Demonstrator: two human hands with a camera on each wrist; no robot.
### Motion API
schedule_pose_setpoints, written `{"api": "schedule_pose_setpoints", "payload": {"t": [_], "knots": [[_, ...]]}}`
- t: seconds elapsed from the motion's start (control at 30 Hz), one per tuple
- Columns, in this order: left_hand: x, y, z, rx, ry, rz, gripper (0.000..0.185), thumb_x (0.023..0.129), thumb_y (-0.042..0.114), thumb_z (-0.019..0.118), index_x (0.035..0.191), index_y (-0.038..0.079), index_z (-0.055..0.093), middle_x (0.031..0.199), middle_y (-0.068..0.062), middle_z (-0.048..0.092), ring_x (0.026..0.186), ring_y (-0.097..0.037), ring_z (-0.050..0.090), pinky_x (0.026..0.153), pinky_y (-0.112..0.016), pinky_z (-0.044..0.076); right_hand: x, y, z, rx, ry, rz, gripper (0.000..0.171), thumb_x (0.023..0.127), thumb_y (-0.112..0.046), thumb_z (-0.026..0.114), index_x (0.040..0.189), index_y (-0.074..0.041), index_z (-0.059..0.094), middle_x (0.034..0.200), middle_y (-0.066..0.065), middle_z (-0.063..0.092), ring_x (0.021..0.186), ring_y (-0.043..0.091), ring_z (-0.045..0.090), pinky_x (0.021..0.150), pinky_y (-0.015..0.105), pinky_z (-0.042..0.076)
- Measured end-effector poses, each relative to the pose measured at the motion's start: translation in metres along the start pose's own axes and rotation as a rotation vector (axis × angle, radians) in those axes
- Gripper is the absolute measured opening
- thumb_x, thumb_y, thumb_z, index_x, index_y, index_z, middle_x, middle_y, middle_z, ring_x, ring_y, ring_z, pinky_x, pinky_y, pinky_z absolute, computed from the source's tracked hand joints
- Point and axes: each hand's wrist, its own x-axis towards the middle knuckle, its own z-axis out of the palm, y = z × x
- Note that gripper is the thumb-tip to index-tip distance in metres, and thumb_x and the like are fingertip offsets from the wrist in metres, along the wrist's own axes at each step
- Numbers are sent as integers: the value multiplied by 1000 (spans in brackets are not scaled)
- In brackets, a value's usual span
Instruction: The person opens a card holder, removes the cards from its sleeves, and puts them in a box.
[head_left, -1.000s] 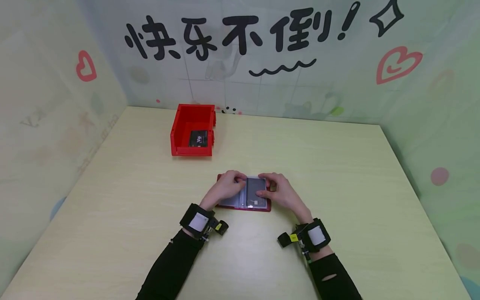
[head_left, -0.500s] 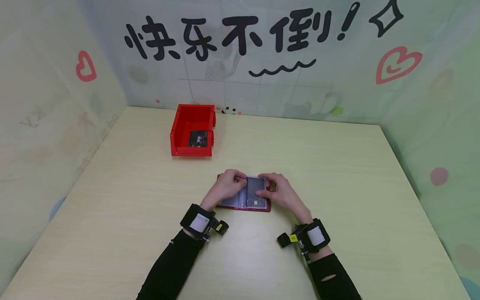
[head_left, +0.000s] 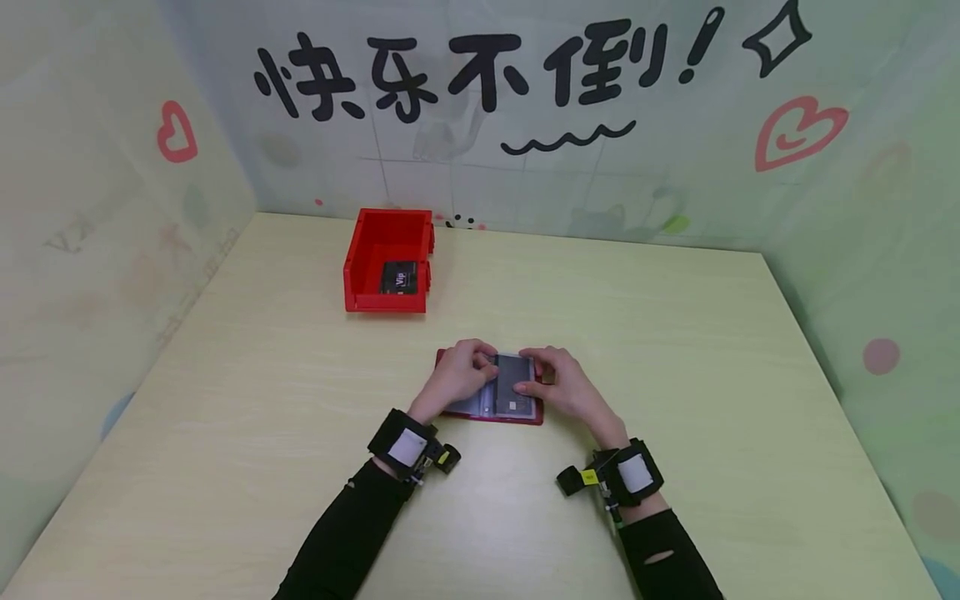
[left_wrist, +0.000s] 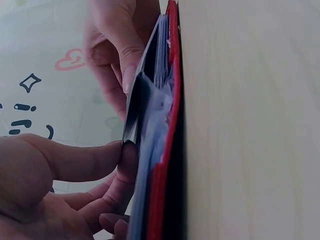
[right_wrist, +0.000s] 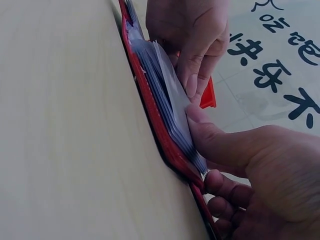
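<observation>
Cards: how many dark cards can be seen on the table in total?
2. One black card marked VIP lies in the red plastic bin. One dark card sits in the open red card holder under both hands. Its sleeves may hide more.

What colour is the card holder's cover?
Red; the card holder cover shows best in the right wrist view.
</observation>
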Motion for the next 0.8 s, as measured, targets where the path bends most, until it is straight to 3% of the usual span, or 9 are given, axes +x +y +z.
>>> {"api": "schedule_pose_setpoints", "payload": {"t": [0.23, 0.43, 0.63, 0.8], "knots": [[1, 2, -4, 13, -17, 3, 29, 94, 10, 66, 123, 3, 67, 94, -10, 71, 85, -19, 61, 78, -28, 44, 1, 3, 0, 1, 2, -18, 49, 85, -14, 80, 129, 2, 63, 87, 7, 50, 88, 22, 47, 77, 29, 38], [-3, 1, -9, 22, -34, 38, 31, 97, 8, 61, 127, 0, 63, 97, -12, 63, 89, -21, 57, 79, -29, 43, 1, 3, 1, -19, 15, -44, 48, 85, -12, 80, 127, 2, 64, 86, 7, 49, 88, 21, 47, 77, 30, 37], [-3, -2, -6, 48, -33, 26, 44, 92, 19, 74, 130, 2, 59, 88, -6, 56, 81, -18, 51, 73, -27, 38, 0, 3, 1, -28, 14, -45, 47, 85, -13, 80, 127, 2, 64, 86, 7, 49, 87, 21, 46, 77, 29, 36], [0, -4, -7, 33, -34, 11, 42, 91, 14, 74, 129, 3, 60, 90, -6, 52, 86, -20, 51, 75, -30, 38, 0, 2, 2, -19, 14, -37, 48, 85, -13, 80, 127, 1, 64, 86, 8, 48, 89, 22, 46, 77, 31, 36]]}}
